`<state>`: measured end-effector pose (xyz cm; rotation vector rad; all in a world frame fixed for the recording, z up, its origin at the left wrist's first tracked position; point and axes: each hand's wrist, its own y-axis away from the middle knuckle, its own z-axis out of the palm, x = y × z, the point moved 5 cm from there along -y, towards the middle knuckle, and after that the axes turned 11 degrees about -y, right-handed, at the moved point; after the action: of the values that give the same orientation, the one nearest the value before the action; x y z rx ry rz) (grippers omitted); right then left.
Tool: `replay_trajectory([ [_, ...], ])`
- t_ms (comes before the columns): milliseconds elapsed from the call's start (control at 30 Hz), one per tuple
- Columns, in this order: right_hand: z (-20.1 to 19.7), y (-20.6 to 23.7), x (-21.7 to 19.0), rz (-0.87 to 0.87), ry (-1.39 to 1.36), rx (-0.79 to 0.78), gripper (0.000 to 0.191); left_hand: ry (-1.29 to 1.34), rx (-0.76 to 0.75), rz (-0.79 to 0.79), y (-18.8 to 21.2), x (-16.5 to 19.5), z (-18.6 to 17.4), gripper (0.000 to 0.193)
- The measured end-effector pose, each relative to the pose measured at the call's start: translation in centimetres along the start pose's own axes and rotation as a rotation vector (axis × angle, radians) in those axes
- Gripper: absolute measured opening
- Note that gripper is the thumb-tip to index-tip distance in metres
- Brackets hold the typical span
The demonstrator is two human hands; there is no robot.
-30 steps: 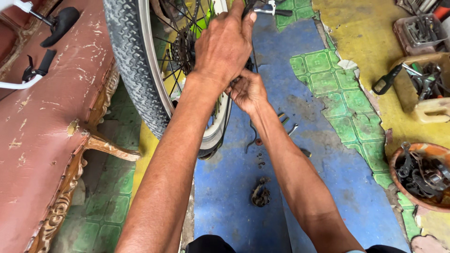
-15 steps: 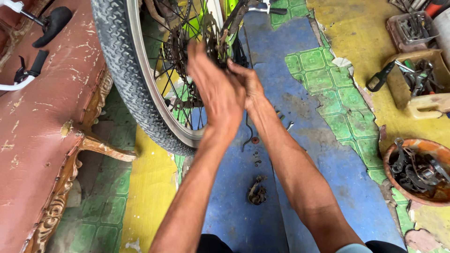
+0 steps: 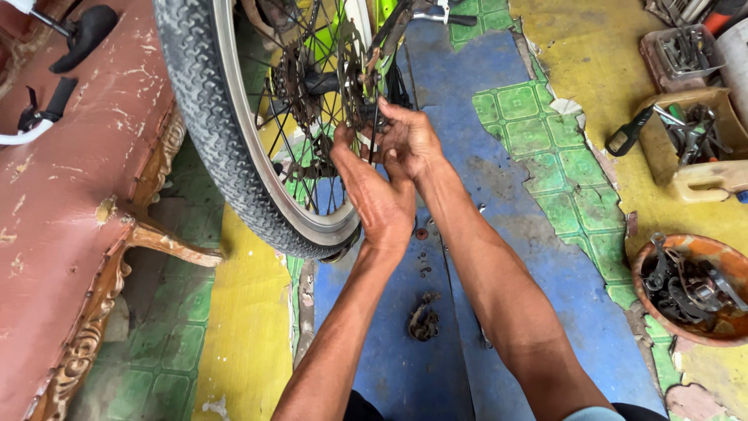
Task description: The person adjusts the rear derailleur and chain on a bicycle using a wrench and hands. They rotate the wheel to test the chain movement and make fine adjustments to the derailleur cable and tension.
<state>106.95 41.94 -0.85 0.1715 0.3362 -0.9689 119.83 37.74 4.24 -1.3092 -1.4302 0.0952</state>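
Note:
A bicycle rear wheel point(image 3: 226, 156) with a knobby black tyre stands off the floor, its rusty sprocket cluster point(image 3: 300, 82) at the hub. My left hand point(image 3: 378, 195) reaches up from below, fingertips at the spokes just under the hub. Touching it from the right, my right hand point(image 3: 413, 140) has its fingers curled. Both sets of fingertips meet on a small pale part point(image 3: 363, 139) by the spokes; what it is I cannot tell. A green frame tube point(image 3: 382, 12) shows behind the wheel.
A rusty chain piece point(image 3: 425, 320) and small washers lie on the blue floor below my arms. At right stand an orange bowl of metal parts point(image 3: 689, 284), a tool box point(image 3: 693, 144) and a grey tray point(image 3: 682, 51). A worn red bench point(image 3: 70, 203) fills the left.
My left hand has come down from the upper wheel to just below the hub, beside my right hand. The wheel now sits further left in view.

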Motion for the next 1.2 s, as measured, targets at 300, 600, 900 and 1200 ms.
replay_trajectory([
  [300, -0.1, -0.4, -0.2, -0.04, 0.036, 0.017, 0.042, -0.215, -0.28, -0.397, -2.1, -3.3, 2.0, 0.06],
  [600, -0.4, -0.9, 0.1, 0.061, -0.049, 0.028, 0.039, -0.121, -0.089, -0.031, -3.1, -6.2, 3.0, 0.028],
  [900, -5.5, -0.4, 1.8, -0.034, -0.026, 0.174, 0.062, -0.122, -0.091, -0.052, -3.4, -9.2, 3.8, 0.02],
  [1200, -14.4, 0.9, 8.3, -0.378, 1.688, 0.303, 0.041, 0.009, 0.008, -0.034, -5.7, -9.8, 4.5, 0.026],
])
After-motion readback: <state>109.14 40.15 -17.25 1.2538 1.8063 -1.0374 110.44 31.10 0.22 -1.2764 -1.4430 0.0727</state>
